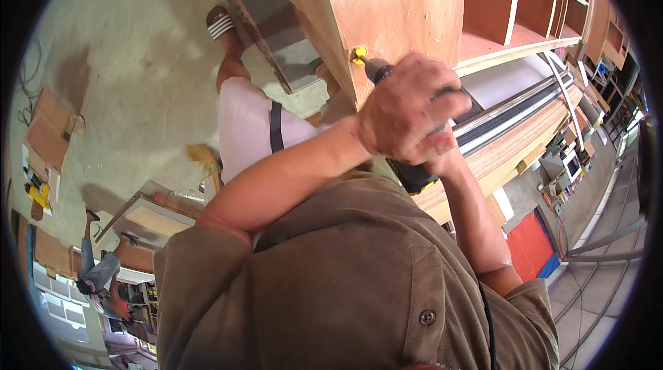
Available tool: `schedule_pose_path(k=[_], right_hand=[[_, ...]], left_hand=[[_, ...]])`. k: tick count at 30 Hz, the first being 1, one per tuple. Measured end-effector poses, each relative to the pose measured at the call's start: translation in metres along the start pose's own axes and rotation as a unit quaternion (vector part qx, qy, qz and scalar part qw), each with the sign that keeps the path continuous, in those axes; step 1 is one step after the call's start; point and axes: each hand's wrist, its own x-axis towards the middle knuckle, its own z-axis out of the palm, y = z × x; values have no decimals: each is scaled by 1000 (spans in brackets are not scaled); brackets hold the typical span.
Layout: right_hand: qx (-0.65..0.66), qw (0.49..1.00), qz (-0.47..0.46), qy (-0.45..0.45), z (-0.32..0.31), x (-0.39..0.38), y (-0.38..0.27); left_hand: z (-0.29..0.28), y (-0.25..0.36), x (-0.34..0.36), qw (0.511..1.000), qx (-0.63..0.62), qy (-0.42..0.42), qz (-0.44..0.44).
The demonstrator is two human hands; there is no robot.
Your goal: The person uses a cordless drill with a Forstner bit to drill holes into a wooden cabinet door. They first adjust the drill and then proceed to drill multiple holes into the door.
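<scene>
A dark cordless drill [378, 68] has its front against a small yellow piece [358, 54] on the plywood cabinet panel [394, 1], near that panel's edge. My left hand [407, 111] is wrapped over the drill's body, fingers curled, covering much of it. My right hand [439, 150] is closed round the drill behind and below my left hand, largely hidden by it. The drill's dark lower end shows beneath both hands.
Open shelf compartments [490, 4] adjoin the panel. Stacked boards [504, 149] lie to the right. A dark board [283, 39] is beside my sandalled foot. A broom [202, 156] stands left. A co-worker [103, 273] is at lower left among boards.
</scene>
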Motion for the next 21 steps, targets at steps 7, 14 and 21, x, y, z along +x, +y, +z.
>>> schedule_pose_path(k=[7, 14, 21], right_hand=[[-27, 970, 236, -44, -6, 12, 9], [83, 970, 224, -36, -2, 9, 0], [97, 972, 213, -21, 1, 3, 13]], left_hand=[[-147, -49, -53, 872, 303, 174, -343], [-204, -53, -270, 718, 157, -190, -651], [-179, -46, -255, 735, 137, -102, -657]])
